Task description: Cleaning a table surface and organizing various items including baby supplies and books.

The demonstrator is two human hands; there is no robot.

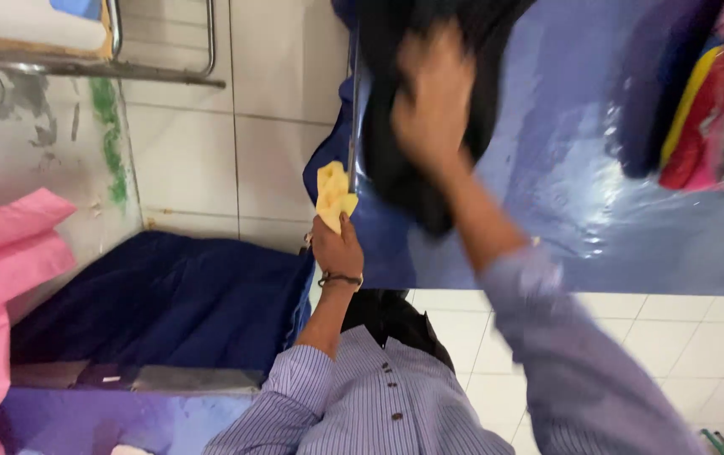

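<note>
Seen from the head camera, the left hand [337, 244], with a dark cord bracelet at the wrist, is closed around a small yellow folded cloth [334, 195], which sticks up out of the fist toward 12 o'clock and sits just at the left edge of a glossy blue plastic-covered table [598, 211]. A thin grey metal rod [353, 118] runs straight up along that same edge, just beside the cloth. The right hand [431, 97], blurred, lies spread on a black crumpled fabric garment [396, 160] that rests on the table at about 12 o'clock; whether its fingers grip the fabric or only press on it cannot be told. The table's near edge runs across at 3 o'clock, with white floor tiles [682, 345] open below it. At 1 to 2 o'clock a heap of folded clothes in red, yellow and dark blue [716, 109] lies on the table, well apart from both hands. At 9 o'clock a dark blue cloth [160, 295] fills a low box-like space beside a white tiled wall [185, 152], with a pink plastic sheet [0, 278] at the far left edge. The sleeves and shirt front are striped light blue.
</note>
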